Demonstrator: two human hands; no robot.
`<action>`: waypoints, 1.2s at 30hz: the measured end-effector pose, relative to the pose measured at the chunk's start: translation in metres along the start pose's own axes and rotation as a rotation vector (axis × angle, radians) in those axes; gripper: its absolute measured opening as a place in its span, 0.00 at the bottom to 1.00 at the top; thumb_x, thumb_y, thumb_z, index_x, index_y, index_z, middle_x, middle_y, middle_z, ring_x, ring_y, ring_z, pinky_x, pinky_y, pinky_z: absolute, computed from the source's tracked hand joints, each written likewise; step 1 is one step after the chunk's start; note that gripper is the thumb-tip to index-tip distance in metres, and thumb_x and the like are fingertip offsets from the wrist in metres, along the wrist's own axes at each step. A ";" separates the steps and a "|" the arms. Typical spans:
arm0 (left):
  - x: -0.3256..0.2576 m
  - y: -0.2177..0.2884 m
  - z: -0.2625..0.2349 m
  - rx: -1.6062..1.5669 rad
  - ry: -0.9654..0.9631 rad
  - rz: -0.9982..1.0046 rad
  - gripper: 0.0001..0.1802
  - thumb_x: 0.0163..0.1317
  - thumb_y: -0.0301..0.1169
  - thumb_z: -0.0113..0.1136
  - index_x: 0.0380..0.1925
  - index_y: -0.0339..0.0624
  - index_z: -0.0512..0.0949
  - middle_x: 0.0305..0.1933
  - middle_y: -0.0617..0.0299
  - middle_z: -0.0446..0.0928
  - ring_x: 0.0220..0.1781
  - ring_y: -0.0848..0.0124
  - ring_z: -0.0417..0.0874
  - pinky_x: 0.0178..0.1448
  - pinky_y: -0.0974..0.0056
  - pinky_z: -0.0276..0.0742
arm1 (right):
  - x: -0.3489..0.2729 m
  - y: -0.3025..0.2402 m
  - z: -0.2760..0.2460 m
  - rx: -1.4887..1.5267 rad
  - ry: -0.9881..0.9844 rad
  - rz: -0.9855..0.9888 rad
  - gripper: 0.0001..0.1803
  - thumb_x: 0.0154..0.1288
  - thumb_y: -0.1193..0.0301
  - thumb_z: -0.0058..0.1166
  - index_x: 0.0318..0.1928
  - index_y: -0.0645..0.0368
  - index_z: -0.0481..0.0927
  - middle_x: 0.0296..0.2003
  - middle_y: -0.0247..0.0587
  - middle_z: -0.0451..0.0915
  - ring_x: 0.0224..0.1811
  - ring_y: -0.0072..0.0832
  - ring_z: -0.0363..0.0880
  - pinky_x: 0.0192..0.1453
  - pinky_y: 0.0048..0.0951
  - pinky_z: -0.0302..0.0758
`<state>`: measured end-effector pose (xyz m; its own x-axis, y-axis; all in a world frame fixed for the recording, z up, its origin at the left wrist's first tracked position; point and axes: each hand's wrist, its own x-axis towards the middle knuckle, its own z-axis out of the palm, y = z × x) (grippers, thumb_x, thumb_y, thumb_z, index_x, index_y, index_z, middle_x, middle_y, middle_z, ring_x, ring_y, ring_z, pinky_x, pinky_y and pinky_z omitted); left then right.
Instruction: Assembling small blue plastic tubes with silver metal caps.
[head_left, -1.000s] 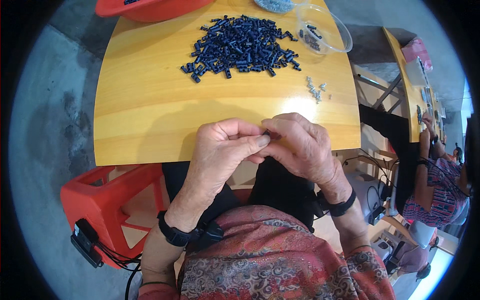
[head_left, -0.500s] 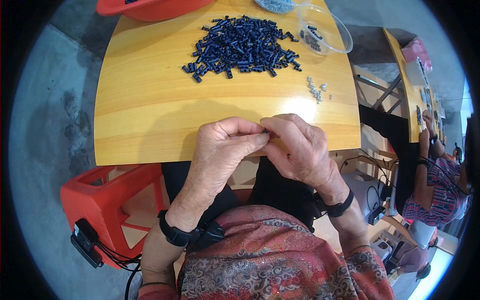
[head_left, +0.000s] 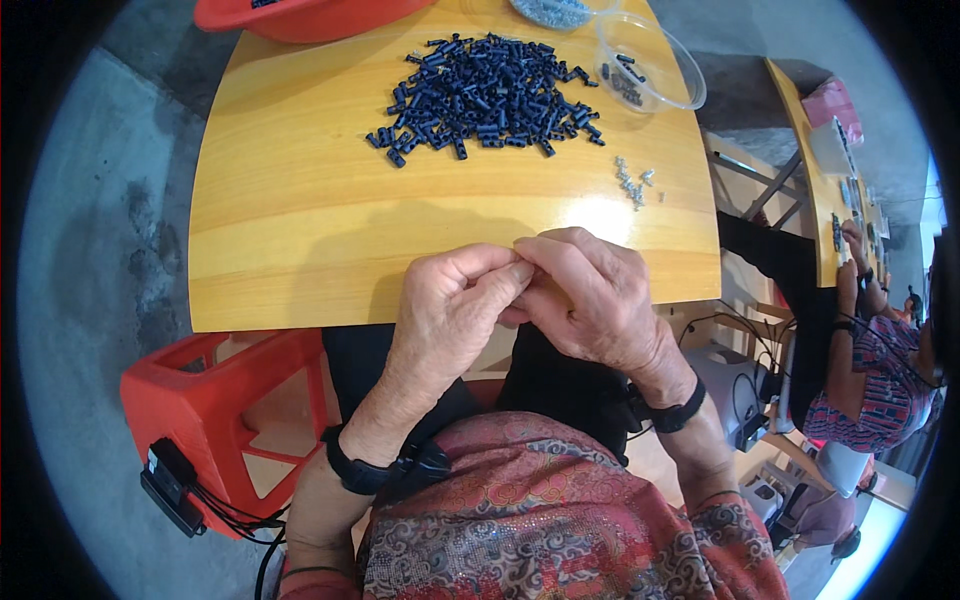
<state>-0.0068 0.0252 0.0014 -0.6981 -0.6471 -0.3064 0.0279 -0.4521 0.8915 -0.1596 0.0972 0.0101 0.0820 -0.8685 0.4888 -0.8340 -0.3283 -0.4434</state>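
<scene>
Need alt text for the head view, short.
A person's left hand and right hand pinch together at the near edge of a wooden table; whatever they hold is hidden. Farther back lie a pile of dark blue parts, small metal pieces and a clear bowl.

Few things here count as packaging, and no label, sign or screen shows clearly. A clear plastic tub point(head_left: 650, 70) — round, see-through, holding a few dark pieces — stands at the far right corner of the tabletop point(head_left: 300, 250). On the neighbouring table at the right edge lies a pink packet point(head_left: 828, 100) and just below it a pale flat box point(head_left: 835, 148) — both too small to tell more.
</scene>
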 end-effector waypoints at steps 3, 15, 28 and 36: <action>0.001 -0.001 0.002 -0.010 0.034 0.035 0.11 0.63 0.29 0.57 0.36 0.30 0.80 0.29 0.60 0.81 0.31 0.78 0.81 0.35 0.74 0.80 | 0.001 -0.001 -0.002 0.014 -0.022 0.029 0.21 0.46 0.77 0.61 0.44 0.63 0.75 0.29 0.40 0.76 0.27 0.34 0.78 0.28 0.30 0.76; 0.000 0.000 0.000 0.090 0.030 0.083 0.11 0.63 0.29 0.57 0.36 0.31 0.81 0.28 0.62 0.80 0.29 0.80 0.79 0.33 0.75 0.77 | 0.006 -0.006 -0.009 -0.017 -0.100 0.074 0.19 0.46 0.72 0.64 0.40 0.62 0.75 0.27 0.41 0.76 0.27 0.36 0.79 0.28 0.32 0.76; -0.001 0.006 -0.004 0.024 -0.166 -0.141 0.16 0.70 0.35 0.49 0.39 0.29 0.77 0.35 0.55 0.80 0.34 0.71 0.83 0.40 0.68 0.83 | 0.010 0.001 -0.014 -0.213 -0.222 -0.053 0.12 0.49 0.68 0.60 0.26 0.58 0.70 0.20 0.35 0.69 0.20 0.30 0.75 0.21 0.29 0.74; -0.002 0.008 -0.005 0.023 -0.154 -0.165 0.17 0.70 0.35 0.47 0.39 0.29 0.77 0.33 0.54 0.80 0.33 0.70 0.83 0.37 0.69 0.82 | 0.010 0.000 -0.006 -0.158 -0.188 -0.072 0.13 0.50 0.68 0.60 0.27 0.59 0.69 0.20 0.36 0.68 0.21 0.30 0.75 0.21 0.30 0.74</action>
<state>-0.0021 0.0197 0.0076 -0.7928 -0.4632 -0.3961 -0.1111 -0.5292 0.8412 -0.1621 0.0908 0.0201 0.2325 -0.9036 0.3598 -0.8960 -0.3429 -0.2821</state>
